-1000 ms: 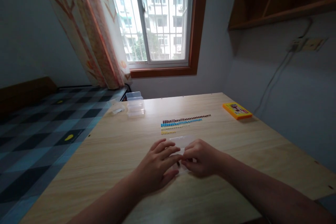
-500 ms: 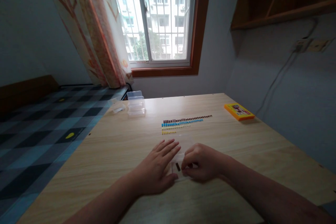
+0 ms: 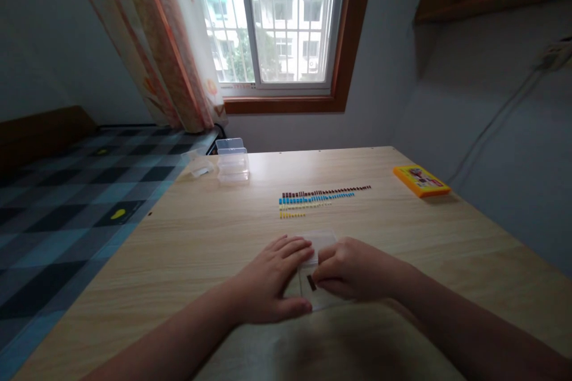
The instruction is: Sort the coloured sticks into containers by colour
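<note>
A clear plastic box with its lid folded back lies on the table between my hands. Inside it is a small dark brown strip. My left hand rests along the box's left side, fingers stretched out and thumb at the near edge, holding nothing. My right hand reaches into the box from the right, fingers bent and pressed together beside the strip. Whatever may be between those fingertips is hidden. Beyond the box, small pieces lie in rows: brown, blue, pale and yellow.
Clear plastic boxes are stacked at the back left, next to a crumpled transparent bag. A yellow-orange box lies at the back right of the wooden table. A checked bed adjoins on the left.
The view has tilted down slightly. My right hand's fingertips have come closer to the brown strip and are more tightly together. My left hand keeps its place at the box.
</note>
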Motion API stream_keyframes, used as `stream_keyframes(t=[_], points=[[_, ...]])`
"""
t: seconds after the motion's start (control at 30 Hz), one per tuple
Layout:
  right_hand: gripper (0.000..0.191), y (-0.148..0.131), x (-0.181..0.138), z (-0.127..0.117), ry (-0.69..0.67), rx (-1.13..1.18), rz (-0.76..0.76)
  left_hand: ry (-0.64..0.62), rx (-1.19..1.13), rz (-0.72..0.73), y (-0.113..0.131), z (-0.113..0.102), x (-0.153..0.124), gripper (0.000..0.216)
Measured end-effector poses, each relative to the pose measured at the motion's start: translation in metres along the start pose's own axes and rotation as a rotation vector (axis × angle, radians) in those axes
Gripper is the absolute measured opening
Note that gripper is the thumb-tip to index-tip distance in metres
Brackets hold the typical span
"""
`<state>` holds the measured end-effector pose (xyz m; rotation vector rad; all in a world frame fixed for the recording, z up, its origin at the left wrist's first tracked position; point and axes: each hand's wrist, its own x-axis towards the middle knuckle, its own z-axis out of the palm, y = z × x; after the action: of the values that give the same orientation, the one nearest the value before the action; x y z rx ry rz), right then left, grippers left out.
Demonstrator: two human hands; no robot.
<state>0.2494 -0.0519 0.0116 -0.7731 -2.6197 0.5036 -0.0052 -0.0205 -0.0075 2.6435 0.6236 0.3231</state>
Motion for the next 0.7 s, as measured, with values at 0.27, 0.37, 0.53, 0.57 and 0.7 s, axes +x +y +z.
stream_keyframes(t=[0.27,0.37,0.53,0.57,0.7], points=[[0.018,-0.002,0.009,0.014,0.103,-0.209,-0.038,0.01,-0.031,0.004,-0.001,-0.001,0.0,0.088],[0.017,-0.003,0.012,0.018,0.156,-0.219,-0.055,0.008,-0.034,-0.001,-0.001,-0.001,0.001,0.089],[0.017,-0.005,0.013,0.021,0.186,-0.211,-0.049,0.01,-0.032,-0.001,-0.001,0.0,0.002,0.087],[0.018,-0.005,0.013,0.022,0.186,-0.214,-0.043,0.011,-0.033,-0.002,-0.002,0.0,0.002,0.087],[0.02,-0.006,0.013,0.021,0.189,-0.224,-0.038,0.019,-0.037,-0.001,-0.002,0.001,0.001,0.088]])
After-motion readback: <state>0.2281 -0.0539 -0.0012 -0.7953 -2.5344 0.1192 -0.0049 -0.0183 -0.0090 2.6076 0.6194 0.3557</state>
